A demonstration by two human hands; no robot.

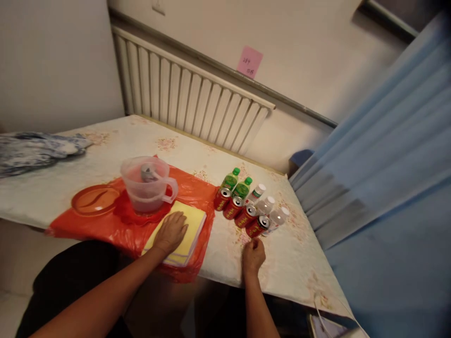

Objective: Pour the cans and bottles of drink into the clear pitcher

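Observation:
My left hand (pixel 171 233) lies flat, fingers stretched out, on a stack of folded yellow cloths (pixel 193 217) with purple edging. My right hand (pixel 253 257) rests on the table as a loose fist, just in front of the nearest red drink can (pixel 256 227); nothing shows in its fingers. Several red cans (pixel 234 208) stand in a slanting row. Behind them are two green bottles (pixel 242 188) and three clear bottles with white caps (pixel 267 204). Left of the cloths, a translucent measuring jug (pixel 146 188) with a grey object inside stands on a red dish (pixel 123 213).
Red plastic sheeting (pixel 105 234) lies under the jug and cloths, with an orange round lid (pixel 95 201) on it. A patterned cloth (pixel 38 151) is at the left. A radiator (pixel 197 94) stands behind the table (pixel 218 263), and a blue curtain (pixel 380 188) hangs at the right.

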